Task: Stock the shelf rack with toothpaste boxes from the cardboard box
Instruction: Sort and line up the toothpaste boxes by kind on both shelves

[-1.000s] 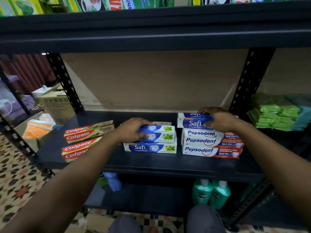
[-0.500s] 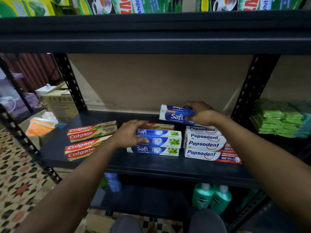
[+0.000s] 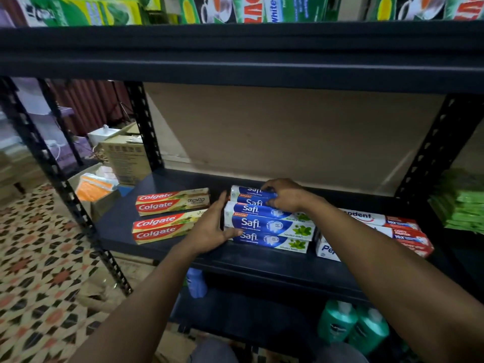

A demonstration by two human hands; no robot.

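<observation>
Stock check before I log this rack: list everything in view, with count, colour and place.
Colgate boxes: two, red and cream, shelf left.
Safi boxes: three visible, blue and white, stacked mid-shelf.
Pepsodent boxes: count hidden by arm, white and red, shelf right.
Teal bottles: two, lower shelf right.
Blue bottle: one, lower shelf left.
Green packs: a stack, beyond the right upright.
Cardboard box: one, brown, behind rack, left.
Cartons: several, mostly green, top shelf.
Left hand: flat against Safi stack's left end.
Right hand: grips top Safi box.
</observation>
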